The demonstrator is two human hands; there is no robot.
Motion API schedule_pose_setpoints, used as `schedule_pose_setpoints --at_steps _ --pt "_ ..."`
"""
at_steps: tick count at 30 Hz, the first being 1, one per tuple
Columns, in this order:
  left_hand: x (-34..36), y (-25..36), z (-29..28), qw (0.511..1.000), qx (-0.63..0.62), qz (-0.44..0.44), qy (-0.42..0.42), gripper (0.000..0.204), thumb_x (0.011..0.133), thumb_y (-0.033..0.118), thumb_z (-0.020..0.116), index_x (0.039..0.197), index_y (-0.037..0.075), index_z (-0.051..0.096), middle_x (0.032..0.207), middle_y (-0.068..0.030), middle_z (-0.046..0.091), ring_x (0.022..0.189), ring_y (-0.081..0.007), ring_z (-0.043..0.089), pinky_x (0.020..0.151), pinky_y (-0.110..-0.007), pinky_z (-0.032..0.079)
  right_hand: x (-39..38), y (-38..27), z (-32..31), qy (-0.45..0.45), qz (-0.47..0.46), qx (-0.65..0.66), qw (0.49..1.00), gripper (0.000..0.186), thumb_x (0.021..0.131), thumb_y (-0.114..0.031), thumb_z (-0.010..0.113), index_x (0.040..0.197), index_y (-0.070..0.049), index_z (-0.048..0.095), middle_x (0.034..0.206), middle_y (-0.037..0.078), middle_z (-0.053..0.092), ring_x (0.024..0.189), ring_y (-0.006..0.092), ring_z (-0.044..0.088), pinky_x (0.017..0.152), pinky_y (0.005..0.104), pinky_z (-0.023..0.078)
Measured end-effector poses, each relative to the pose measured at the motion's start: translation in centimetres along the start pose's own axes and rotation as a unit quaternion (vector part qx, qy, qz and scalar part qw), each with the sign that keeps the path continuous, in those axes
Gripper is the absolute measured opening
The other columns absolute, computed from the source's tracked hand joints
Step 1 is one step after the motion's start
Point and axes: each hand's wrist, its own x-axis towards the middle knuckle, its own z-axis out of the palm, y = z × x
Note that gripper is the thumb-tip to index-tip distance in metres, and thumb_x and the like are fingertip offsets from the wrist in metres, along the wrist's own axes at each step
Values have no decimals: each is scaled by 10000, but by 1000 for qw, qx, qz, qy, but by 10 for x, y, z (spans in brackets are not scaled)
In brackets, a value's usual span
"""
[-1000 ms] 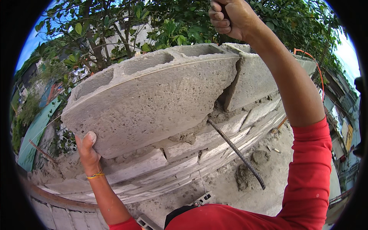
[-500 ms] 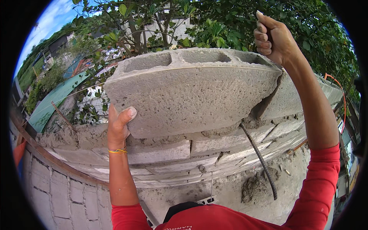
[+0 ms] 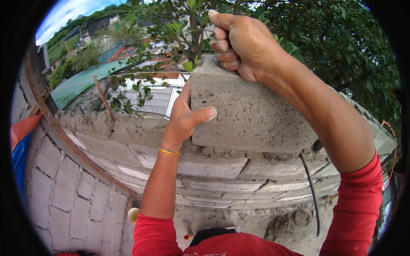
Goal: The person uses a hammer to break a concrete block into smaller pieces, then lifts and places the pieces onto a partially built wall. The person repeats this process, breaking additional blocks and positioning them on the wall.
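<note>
A grey concrete hollow block [image 3: 252, 113] sits on the mortar bed along the top of the wall. My left hand [image 3: 185, 113] presses against its left end, thumb on the near face and fingers behind the edge. Above the block's top, my right hand [image 3: 241, 47] is closed in a fist with the thumb straight; no tool shows in it. Whether the fist touches the block cannot be told. A thin taut string [image 3: 141, 73] runs along the block's upper front edge. My right hand and forearm hide most of the block's top.
A bent steel bar [image 3: 314, 192] projects from the wall right of centre. Another rusty bar [image 3: 103, 94] stands upright in mortar [image 3: 141, 124] at left. A mortar heap [image 3: 290, 224] lies below. A curved brown beam [image 3: 64, 134] and a block wall [image 3: 72, 192] are at left; trees stand behind.
My view has turned left, so the block appears farther right. My right fist has moved left and down from above the block's right end. My left hand stays at the left end.
</note>
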Motion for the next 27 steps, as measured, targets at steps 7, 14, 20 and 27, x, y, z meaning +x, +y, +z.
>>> schedule_pose_setpoints --at_steps 7,14,20,27 --pt "-2 -1 -1 1000 5 -5 20 971 766 347 833 1518 -67 381 1374 -157 583 1243 -235 572 1101 -361 425 9 3 -4 -26 28 99 994 462 1098 -365 435 672 -186 427 528 -32 398 412 110 287 379 285 232" --pt "-7 -39 -30 999 -3 -38 11 837 862 317 785 1493 -63 385 1339 -147 601 1172 -205 615 1067 -356 465 -60 -49 -147 46 -93 -580 808 373 1041 -328 561 827 -49 686 663 44 636 565 156 593 531 301 480" --pt "-24 -65 -53 989 124 -61 60 1075 905 544 729 1541 -153 214 1467 -258 484 1368 -313 507 1193 -415 334 -121 -52 -244 112 191 -760 611 535 961 -500 668 776 -10 779 676 107 710 606 204 689 617 369 552" --pt "-55 -78 -17 908 312 147 237 697 1077 296 543 1567 -117 269 1605 -263 342 1465 -300 383 1201 -422 312 -127 -41 -250 79 248 -735 626 657 953 -615 630 629 -44 663 555 38 562 538 150 528 567 378 438"
